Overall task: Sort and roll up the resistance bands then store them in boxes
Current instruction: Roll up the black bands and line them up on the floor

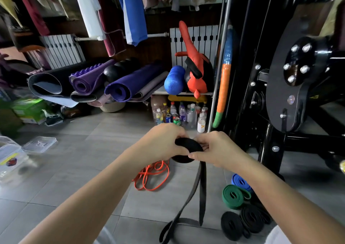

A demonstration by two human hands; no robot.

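Both hands hold a black resistance band point(188, 147), partly wound into a thick roll, in mid-air at the centre. My left hand point(163, 142) grips the roll from the left, and my right hand point(216, 148) pinches it from the right. The band's loose tail point(194, 193) hangs down to the tiled floor. An orange band point(152, 176) lies unrolled on the floor below my hands. Rolled bands sit at the lower right: a blue one point(239, 182), a green one point(234, 196) and two black ones point(242, 222). Clear plastic boxes point(11, 159) stand at the far left.
A black gym machine frame point(280, 94) fills the right side. Yoga mats point(97, 81), a blue foam roller point(174, 80) and a red bag point(197, 71) lie against the back wall, with bottles and cans point(179, 114) under a shelf. A clear lid point(40, 143) lies on the floor.
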